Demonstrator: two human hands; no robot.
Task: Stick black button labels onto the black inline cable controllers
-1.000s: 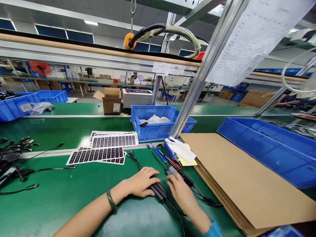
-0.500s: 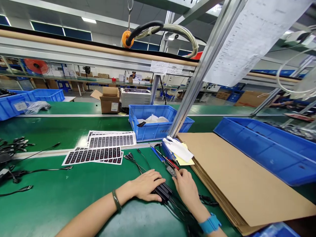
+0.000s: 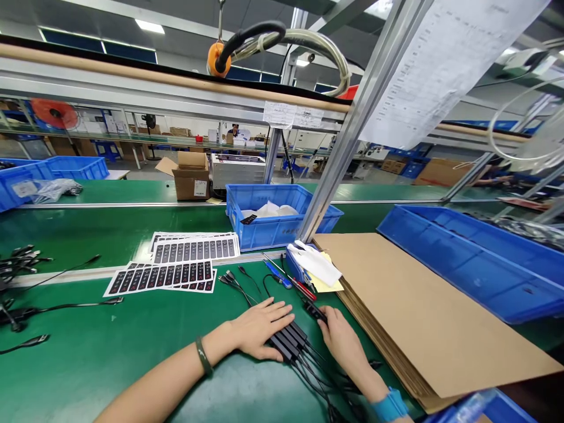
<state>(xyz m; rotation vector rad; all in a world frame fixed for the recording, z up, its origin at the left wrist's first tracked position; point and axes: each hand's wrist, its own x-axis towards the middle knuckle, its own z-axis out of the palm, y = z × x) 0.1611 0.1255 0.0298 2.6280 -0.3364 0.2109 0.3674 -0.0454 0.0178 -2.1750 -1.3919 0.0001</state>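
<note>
My left hand [image 3: 259, 329] lies flat, fingers outstretched, over a row of slim black box-shaped modules [image 3: 291, 339] with cables at their ends; it partly covers them. To the right, my right hand [image 3: 346, 341] pinches the near end of a similar small black module [image 3: 314, 310], held slightly apart from the row. Black cables [image 3: 315, 376] run from the row toward the near edge. Beyond my left hand lie cable plugs [image 3: 231, 279]. A red-handled tool [image 3: 305, 290] and a blue cutter [image 3: 278, 275] rest just past the held module.
Sheets of black labels [image 3: 163, 276] lie left of centre. A blue bin [image 3: 259, 232] stands behind, beside a slanted metal post [image 3: 339, 153]. Stacked cardboard sheets [image 3: 409, 282] and a large blue bin [image 3: 467, 258] occupy the right. More cables [image 3: 66, 305] lie at left.
My right hand has moved slightly right and nearer, and the module in it has turned from a grey face to a black side. My left hand stays on the row. The view has shifted a little.
</note>
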